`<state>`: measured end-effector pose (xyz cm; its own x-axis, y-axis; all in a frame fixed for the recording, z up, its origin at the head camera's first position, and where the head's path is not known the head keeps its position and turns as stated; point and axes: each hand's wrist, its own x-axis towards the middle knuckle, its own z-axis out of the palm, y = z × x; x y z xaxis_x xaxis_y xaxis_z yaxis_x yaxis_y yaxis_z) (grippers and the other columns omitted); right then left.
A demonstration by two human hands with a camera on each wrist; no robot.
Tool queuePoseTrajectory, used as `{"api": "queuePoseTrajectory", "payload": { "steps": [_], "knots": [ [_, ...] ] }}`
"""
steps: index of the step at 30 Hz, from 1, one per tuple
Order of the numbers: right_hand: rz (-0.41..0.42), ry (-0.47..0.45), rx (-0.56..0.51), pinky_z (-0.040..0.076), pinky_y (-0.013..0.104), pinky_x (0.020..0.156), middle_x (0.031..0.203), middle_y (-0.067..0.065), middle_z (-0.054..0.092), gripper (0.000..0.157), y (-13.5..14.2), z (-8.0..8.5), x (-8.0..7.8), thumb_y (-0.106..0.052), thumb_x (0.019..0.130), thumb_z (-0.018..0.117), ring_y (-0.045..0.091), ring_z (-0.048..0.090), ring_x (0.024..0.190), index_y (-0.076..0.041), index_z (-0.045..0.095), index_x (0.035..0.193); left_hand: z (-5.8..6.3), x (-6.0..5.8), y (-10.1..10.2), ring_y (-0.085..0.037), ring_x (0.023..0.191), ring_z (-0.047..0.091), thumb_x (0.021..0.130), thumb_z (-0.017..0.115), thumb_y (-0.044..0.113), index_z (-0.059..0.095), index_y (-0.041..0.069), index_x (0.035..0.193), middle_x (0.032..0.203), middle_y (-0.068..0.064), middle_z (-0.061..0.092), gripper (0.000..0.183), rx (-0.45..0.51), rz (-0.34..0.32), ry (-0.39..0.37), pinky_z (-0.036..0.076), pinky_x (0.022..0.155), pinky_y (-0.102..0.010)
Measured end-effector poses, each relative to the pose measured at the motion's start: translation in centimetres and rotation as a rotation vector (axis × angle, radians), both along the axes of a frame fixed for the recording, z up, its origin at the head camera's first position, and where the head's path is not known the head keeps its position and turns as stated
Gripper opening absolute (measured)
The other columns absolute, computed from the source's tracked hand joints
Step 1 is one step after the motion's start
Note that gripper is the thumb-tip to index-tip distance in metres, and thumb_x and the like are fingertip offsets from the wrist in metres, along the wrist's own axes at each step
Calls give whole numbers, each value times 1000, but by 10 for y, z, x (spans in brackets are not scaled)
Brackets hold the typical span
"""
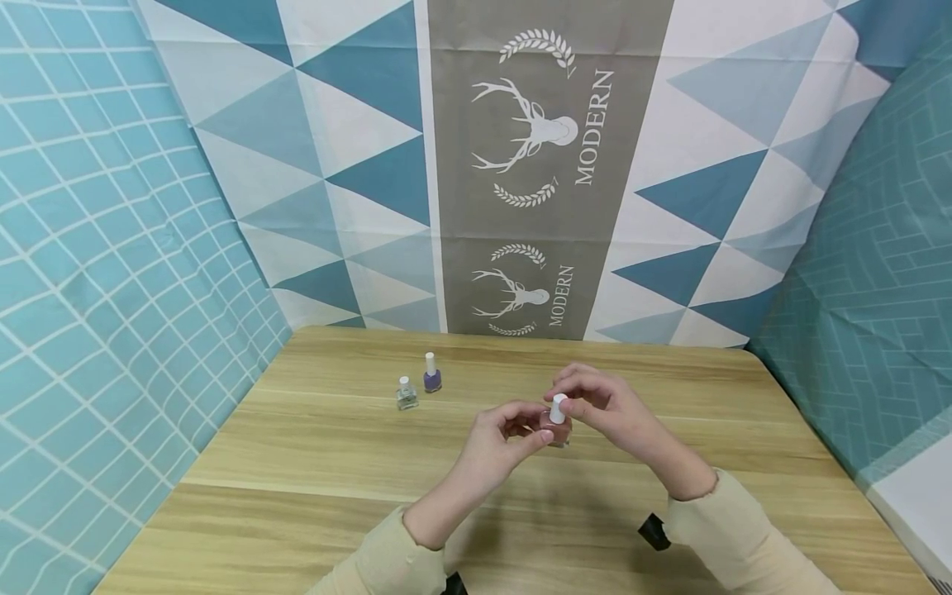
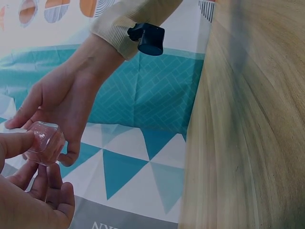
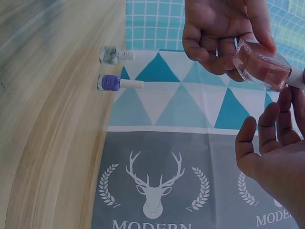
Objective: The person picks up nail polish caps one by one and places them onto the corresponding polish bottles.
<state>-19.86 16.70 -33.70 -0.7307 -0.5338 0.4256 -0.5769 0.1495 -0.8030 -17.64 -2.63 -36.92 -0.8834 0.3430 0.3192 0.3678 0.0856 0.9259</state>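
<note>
A pink nail polish bottle (image 1: 556, 431) with a white cap (image 1: 558, 406) is held above the table, standing nearly upright. My left hand (image 1: 492, 446) pinches its glass body between thumb and fingers. From the other side, my right hand (image 1: 610, 406) grips the cap with thumb and fingertips. In the right wrist view the clear-walled bottle (image 3: 264, 69) shows pink polish inside, and the cap (image 3: 296, 78) is at its neck. The left wrist view shows the bottle (image 2: 46, 145) between both hands, its cap mostly hidden.
Two more bottles stand on the wooden table (image 1: 312, 463), further back on the left: a purple nail polish (image 1: 432, 379) with a tall white cap and a clear one (image 1: 406, 397) with a short white cap. Patterned cloths (image 1: 357, 165) hang behind and beside the table.
</note>
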Motion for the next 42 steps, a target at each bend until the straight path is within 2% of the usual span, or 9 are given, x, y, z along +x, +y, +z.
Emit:
{"api": "queuePoseTrajectory", "payload": {
  "steps": [6,10,15,18,25,33,37,42],
  "knots": [
    [-4,7,-27,45,31,76,93,7,55,13,-1,0,-1,-4,83,59,17,50,88,0,62,96,1,1,0,-11,82,57,78,68,21,64,15,102,90,-1,64,24,-8,11,-22,48,73,-24],
    [-9,8,-32,45,29,76,90,7,54,12,-2,0,-1,-4,82,61,17,51,85,1,61,92,11,7,0,-14,83,57,79,66,13,64,9,102,92,-5,64,23,-8,10,-34,48,73,-25],
    [-25,6,-25,45,28,75,88,6,53,7,-2,0,-2,-5,81,63,17,50,84,-6,60,88,26,16,-2,-17,84,57,80,65,9,63,4,103,93,-8,64,24,-12,6,-51,47,73,-26],
    [-33,15,-19,45,29,73,86,5,51,9,-3,-1,-3,-6,80,63,17,49,82,-11,58,85,29,17,-2,-17,84,56,80,65,9,63,5,103,92,-7,63,24,-22,9,-58,47,72,-26],
    [-20,16,-24,44,28,72,84,5,50,12,-4,-2,-5,-3,79,64,16,48,79,-9,55,85,27,17,-2,-15,83,56,80,65,9,63,5,102,91,-8,64,23,-13,1,-49,47,72,-26],
    [60,66,55,46,28,71,101,7,55,24,0,-1,-1,-9,89,53,16,51,88,-12,59,111,26,15,-4,-18,84,57,81,63,11,61,2,105,97,-11,64,25,-19,-12,-6,48,75,-27],
    [68,58,46,48,29,72,102,5,54,23,0,1,0,-3,89,50,16,51,92,-10,61,108,27,15,-5,-20,86,58,82,63,11,61,2,106,97,-10,65,27,-32,-12,-7,48,76,-26],
    [46,77,26,48,29,68,99,4,55,22,0,1,2,0,87,52,17,51,89,-9,64,102,28,16,-5,-20,87,57,82,63,11,61,2,107,95,-10,64,27,-36,-11,-15,47,75,-26]
  ]
}}
